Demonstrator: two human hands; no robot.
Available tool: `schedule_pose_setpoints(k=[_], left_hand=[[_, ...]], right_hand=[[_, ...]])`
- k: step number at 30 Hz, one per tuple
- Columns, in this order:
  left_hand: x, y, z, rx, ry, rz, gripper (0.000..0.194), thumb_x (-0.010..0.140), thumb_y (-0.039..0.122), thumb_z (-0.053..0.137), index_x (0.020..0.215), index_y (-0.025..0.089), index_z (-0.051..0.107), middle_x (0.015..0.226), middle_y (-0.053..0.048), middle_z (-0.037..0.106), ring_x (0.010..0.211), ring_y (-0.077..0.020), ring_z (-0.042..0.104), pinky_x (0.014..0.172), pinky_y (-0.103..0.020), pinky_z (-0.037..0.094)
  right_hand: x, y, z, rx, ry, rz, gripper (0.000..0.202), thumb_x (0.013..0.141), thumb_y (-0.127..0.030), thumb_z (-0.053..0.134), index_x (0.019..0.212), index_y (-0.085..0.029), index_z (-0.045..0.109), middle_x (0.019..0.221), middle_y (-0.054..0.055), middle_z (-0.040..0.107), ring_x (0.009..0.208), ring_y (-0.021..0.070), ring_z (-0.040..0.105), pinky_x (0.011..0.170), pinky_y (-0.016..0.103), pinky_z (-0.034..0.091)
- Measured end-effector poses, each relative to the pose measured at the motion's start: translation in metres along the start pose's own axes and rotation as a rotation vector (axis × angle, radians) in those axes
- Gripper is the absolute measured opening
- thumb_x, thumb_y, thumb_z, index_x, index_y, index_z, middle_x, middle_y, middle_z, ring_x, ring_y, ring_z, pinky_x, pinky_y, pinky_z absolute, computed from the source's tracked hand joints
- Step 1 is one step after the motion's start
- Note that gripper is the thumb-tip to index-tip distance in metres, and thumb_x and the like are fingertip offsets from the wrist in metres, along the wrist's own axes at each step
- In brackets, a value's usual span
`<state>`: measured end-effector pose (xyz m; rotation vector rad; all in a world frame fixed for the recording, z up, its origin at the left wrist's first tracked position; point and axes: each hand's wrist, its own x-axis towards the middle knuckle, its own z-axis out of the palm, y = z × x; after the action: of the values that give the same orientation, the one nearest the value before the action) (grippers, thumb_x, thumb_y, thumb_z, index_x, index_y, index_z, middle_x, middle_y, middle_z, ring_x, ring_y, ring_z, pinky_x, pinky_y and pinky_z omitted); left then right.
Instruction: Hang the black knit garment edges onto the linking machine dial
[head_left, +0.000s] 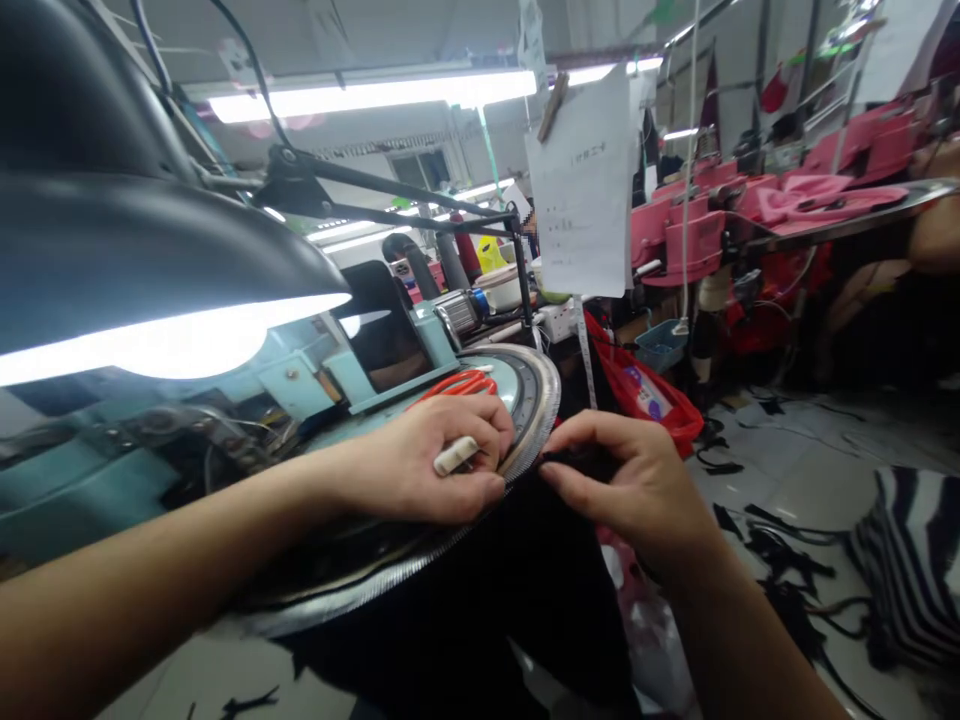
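Note:
My left hand (pixel 442 455) is closed around a small tool with a whitish handle (pixel 455 457); its working end is hidden in the fingers. That hand rests against the round toothed dial (pixel 553 395) of a pale green linking machine (pixel 296 378). Black knit fabric (pixel 525 590) hangs from the dial's near edge. Just right of the rim, my right hand (pixel 630 475) pinches an edge of this black fabric between thumb and fingers. Behind my left hand, orange scissor handles (pixel 465 384) lie on the machine's top.
A black lamp (pixel 172 240) glows close above on the left. A white paper (pixel 581 185) hangs beyond the dial, with a red bag (pixel 652 390) below. Dark scraps (pixel 787 555) and striped fabric (pixel 915 570) lie on the floor at right. Pink machines (pixel 679 235) stand behind, near another person's arm.

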<state>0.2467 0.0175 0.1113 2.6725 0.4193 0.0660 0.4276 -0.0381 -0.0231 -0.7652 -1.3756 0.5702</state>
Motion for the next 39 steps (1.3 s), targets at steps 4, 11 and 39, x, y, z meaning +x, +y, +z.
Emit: schedule_pose_setpoints(k=[4, 11, 39], left_hand=[[0.001, -0.001, 0.003, -0.016, 0.010, -0.046, 0.014, 0.074, 0.017, 0.056, 0.061, 0.017, 0.050, 0.082, -0.001, 0.054, 0.072, -0.0128, 0.050, 0.071, -0.025, 0.043], [0.007, -0.004, 0.007, -0.005, 0.079, -0.093, 0.018, 0.078, 0.022, 0.054, 0.061, 0.017, 0.051, 0.082, -0.001, 0.055, 0.073, -0.0126, 0.050, 0.071, -0.025, 0.042], [0.025, -0.009, 0.013, 0.078, 0.185, -0.291, 0.022, 0.075, 0.032, 0.052, 0.060, 0.019, 0.042, 0.070, 0.001, 0.054, 0.063, -0.0122, 0.047, 0.067, -0.029, 0.040]], right_hand=[[0.002, 0.000, -0.001, -0.008, 0.006, 0.021, 0.006, 0.077, -0.021, 0.074, 0.080, -0.020, 0.069, 0.074, -0.003, 0.069, 0.069, 0.0130, 0.063, 0.069, 0.023, 0.050], [0.005, 0.000, -0.003, -0.018, 0.001, 0.037, 0.006, 0.078, -0.022, 0.073, 0.080, -0.019, 0.068, 0.074, -0.002, 0.067, 0.068, 0.0123, 0.061, 0.065, 0.022, 0.047], [0.013, 0.049, -0.020, 0.066, 0.027, 0.313, 0.009, 0.069, -0.019, 0.069, 0.075, -0.015, 0.066, 0.068, -0.001, 0.063, 0.058, 0.0112, 0.056, 0.050, 0.019, 0.043]])
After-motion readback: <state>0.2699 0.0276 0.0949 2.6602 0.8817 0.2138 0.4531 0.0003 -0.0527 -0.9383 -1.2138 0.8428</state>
